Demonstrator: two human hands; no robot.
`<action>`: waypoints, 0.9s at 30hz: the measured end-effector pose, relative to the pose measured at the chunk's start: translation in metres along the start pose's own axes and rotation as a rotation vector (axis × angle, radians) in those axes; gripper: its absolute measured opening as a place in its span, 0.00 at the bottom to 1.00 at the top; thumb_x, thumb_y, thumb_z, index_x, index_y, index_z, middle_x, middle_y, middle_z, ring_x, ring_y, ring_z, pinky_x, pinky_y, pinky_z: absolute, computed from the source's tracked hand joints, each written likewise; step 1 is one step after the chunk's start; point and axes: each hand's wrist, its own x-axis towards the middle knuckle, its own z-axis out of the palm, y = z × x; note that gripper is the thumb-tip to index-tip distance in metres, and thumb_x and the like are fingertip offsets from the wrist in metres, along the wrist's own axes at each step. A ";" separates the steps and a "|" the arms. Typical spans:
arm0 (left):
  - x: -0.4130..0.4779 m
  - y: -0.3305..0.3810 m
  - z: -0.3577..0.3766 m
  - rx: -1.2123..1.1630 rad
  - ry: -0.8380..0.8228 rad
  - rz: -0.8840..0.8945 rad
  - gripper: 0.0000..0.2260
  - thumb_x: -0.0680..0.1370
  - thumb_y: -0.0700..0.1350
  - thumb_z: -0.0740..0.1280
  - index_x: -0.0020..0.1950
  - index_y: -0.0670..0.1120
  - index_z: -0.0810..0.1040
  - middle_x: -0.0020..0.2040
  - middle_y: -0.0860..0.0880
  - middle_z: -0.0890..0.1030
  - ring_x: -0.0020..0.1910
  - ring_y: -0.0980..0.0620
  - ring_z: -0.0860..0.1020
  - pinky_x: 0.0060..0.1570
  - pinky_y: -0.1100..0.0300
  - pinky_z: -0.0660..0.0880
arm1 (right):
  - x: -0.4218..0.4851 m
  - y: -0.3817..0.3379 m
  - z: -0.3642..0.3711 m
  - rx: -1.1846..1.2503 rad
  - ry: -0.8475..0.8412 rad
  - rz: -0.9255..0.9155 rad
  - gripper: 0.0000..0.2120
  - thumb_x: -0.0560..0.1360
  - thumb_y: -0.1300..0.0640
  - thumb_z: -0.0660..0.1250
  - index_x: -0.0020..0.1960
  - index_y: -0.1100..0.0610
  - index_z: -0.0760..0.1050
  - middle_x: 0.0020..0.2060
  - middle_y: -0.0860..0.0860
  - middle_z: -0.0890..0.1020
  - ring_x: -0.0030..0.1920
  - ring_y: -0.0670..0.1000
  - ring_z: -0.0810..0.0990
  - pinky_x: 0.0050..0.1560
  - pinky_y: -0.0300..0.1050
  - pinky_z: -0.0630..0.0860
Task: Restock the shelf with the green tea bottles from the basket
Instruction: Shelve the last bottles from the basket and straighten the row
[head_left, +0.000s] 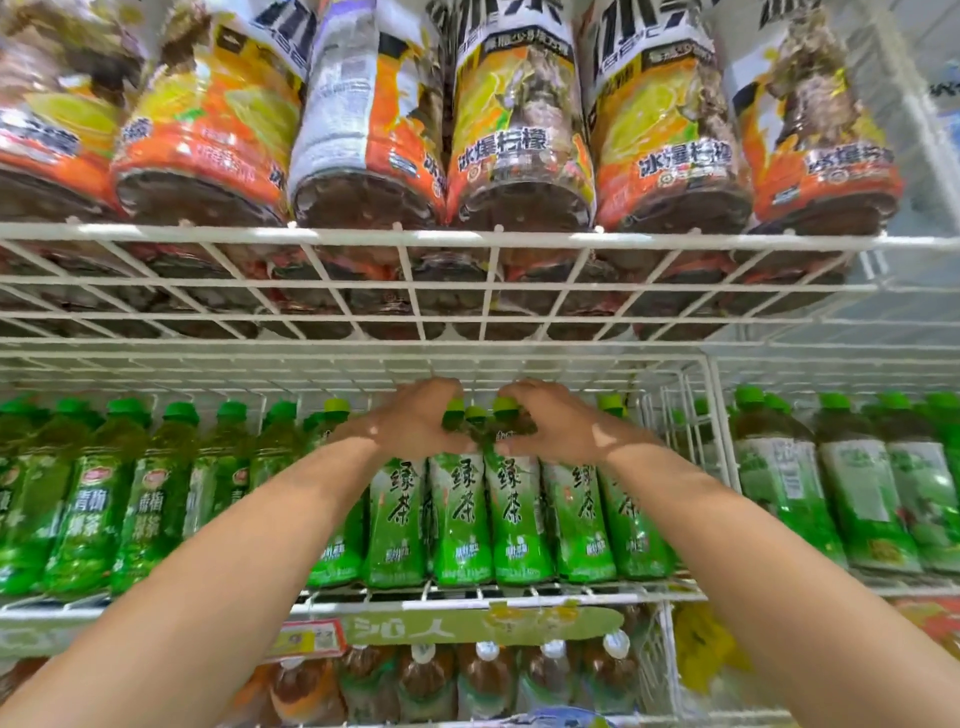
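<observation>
view: a head-worn camera is looking up and forward at white wire shelves packed with drinks, with two bare forearms reaching in from the bottom corners.
left hand (423, 418): it is curling over the neck and green cap of a green tea bottle (461, 519) in the middle shelf's front row, fingers closing around it.
right hand (550, 421): it is gripping the neck of the neighbouring green tea bottle (517, 525) in the same way, thumb nearly touching the left hand.
task bottles: both are standing upright, side by side and touching, at the front of the middle shelf (519, 597), inside a row of matching green-labelled bottles.
basket: it is not showing in this view.
left neighbours: darker green bottles (88, 514) with green caps are filling the shelf to the left.
right neighbours: pale-labelled green bottles (857, 499) are standing beyond a wire divider (719, 415).
upper shelf: large orange and yellow bottles (519, 130) are sitting on the wire shelf above.
lower shelf: brown tea bottles with white caps (485, 675) are lining the shelf beneath, behind a green price strip (478, 623).
</observation>
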 end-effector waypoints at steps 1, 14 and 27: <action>0.001 0.000 0.001 -0.016 0.007 0.012 0.16 0.72 0.55 0.76 0.50 0.54 0.71 0.44 0.55 0.74 0.43 0.53 0.75 0.35 0.58 0.66 | 0.000 0.001 0.000 0.005 0.007 0.004 0.28 0.76 0.46 0.73 0.71 0.57 0.72 0.63 0.56 0.77 0.61 0.55 0.76 0.62 0.52 0.75; 0.004 -0.003 0.005 -0.203 -0.044 0.107 0.24 0.69 0.59 0.76 0.62 0.57 0.75 0.56 0.55 0.79 0.58 0.51 0.78 0.61 0.50 0.76 | -0.012 0.007 0.000 0.060 0.091 0.069 0.34 0.75 0.45 0.75 0.75 0.55 0.68 0.69 0.54 0.75 0.66 0.55 0.75 0.67 0.53 0.74; 0.001 -0.015 0.002 -0.284 -0.051 0.125 0.19 0.73 0.50 0.78 0.62 0.49 0.78 0.56 0.51 0.82 0.56 0.52 0.81 0.62 0.49 0.77 | 0.006 -0.009 0.020 0.014 0.142 0.116 0.31 0.72 0.43 0.76 0.69 0.58 0.73 0.63 0.57 0.77 0.63 0.57 0.76 0.61 0.50 0.74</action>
